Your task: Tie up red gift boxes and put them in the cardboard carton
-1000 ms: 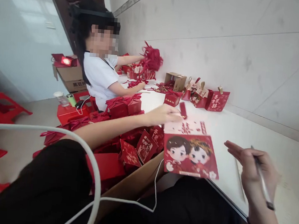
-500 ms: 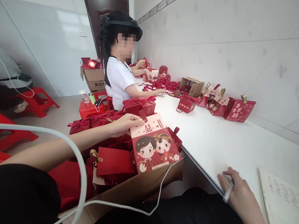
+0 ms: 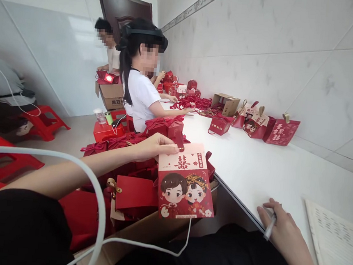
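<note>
Pinched at its top edge, a red and cream box (image 3: 187,187) with two cartoon faces hangs from my left hand (image 3: 158,146), above a large carton (image 3: 143,232) filled with red boxes. A plain red box (image 3: 135,195) lies just left of the held one. My right hand (image 3: 285,228) rests at the edge of the white table (image 3: 247,167), its fingers closed round a pen (image 3: 269,228). To the right of that hand lies an open notebook (image 3: 334,241) with marks on its page.
A white cable (image 3: 100,208) loops across the front left. Finished-looking boxes (image 3: 283,131) stand along the wall. A person in white (image 3: 141,96) sits at the table's far side near red ribbons (image 3: 197,103). Red stools (image 3: 43,121) stand left.
My left hand has moved slightly right, and the held box now hangs straighter and faces me more. Another person has come into view by the far carton. My right hand stays put.
</note>
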`<state>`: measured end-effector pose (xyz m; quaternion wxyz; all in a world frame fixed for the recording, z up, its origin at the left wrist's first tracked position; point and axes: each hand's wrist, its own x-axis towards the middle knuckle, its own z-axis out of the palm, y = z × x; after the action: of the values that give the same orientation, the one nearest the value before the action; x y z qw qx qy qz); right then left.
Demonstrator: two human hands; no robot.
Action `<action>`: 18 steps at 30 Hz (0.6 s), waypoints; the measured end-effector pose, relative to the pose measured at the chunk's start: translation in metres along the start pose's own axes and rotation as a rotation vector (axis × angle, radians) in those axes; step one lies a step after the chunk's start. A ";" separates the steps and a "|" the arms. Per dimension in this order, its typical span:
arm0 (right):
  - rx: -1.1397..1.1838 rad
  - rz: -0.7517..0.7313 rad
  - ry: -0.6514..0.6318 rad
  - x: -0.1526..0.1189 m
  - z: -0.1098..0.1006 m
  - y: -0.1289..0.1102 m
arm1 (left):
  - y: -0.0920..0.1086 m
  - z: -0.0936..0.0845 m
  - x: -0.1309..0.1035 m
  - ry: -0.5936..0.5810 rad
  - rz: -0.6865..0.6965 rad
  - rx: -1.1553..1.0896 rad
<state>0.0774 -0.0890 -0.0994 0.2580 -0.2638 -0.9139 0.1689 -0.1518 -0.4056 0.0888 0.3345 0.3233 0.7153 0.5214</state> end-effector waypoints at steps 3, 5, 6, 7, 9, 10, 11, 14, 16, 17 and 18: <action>-0.002 -0.011 0.019 0.000 0.003 0.002 | -0.002 0.000 0.001 -0.001 0.018 0.015; -0.001 -0.020 0.029 0.000 0.005 0.004 | -0.002 -0.001 0.002 -0.003 0.039 0.051; -0.003 -0.023 0.032 0.000 0.006 0.005 | 0.000 -0.001 0.002 0.000 0.065 0.092; -0.004 -0.024 0.031 0.000 0.006 0.005 | 0.002 -0.002 0.002 0.007 0.107 0.151; -0.001 -0.021 0.031 0.000 0.005 0.003 | 0.010 -0.005 0.003 0.037 0.221 0.316; 0.003 -0.021 0.028 0.000 0.003 0.002 | 0.014 -0.007 0.004 0.053 0.284 0.407; 0.007 -0.022 0.026 0.000 0.002 0.000 | 0.018 -0.010 0.007 0.067 0.341 0.491; 0.001 -0.018 0.027 0.000 -0.001 -0.005 | 0.024 -0.018 0.021 0.041 0.423 0.654; -0.004 -0.016 0.025 -0.001 -0.003 -0.008 | 0.019 -0.023 0.034 -0.055 0.402 0.683; -0.004 -0.014 0.025 -0.001 -0.003 -0.009 | 0.015 -0.024 0.041 -0.121 0.380 0.687; -0.002 -0.013 0.025 -0.001 -0.004 -0.010 | 0.010 -0.026 0.048 -0.190 0.359 0.693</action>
<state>0.0764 -0.0967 -0.0925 0.2702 -0.2603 -0.9125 0.1631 -0.1987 -0.3780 0.0972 0.1739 0.5836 0.7467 0.2674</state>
